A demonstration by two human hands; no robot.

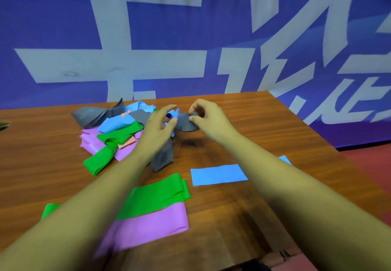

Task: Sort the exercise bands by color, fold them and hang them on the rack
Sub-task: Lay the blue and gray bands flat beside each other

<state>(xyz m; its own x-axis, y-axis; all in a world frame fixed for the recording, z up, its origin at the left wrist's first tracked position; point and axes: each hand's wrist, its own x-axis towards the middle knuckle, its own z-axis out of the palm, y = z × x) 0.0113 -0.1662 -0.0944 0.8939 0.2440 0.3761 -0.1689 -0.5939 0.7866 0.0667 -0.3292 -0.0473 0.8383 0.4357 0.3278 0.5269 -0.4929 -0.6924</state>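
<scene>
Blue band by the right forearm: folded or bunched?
Folded, it seems: the blue band lies as a flat, neat rectangle on the table, apart from the pile.

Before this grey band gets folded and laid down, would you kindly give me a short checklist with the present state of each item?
1. Right hand pinches the grey band: ok.
2. Left hand pinches the same band: ok.
3. Band's tail free of the mixed pile: cannot tell; it runs under the left hand beside the pile.
4. Bare table spot for a grey stack: ok, right of the hands.
5. Folded green band, folded pink band and folded blue band kept as separate colours: ok.
6. Rack within reach: cannot tell; none in view.
</scene>
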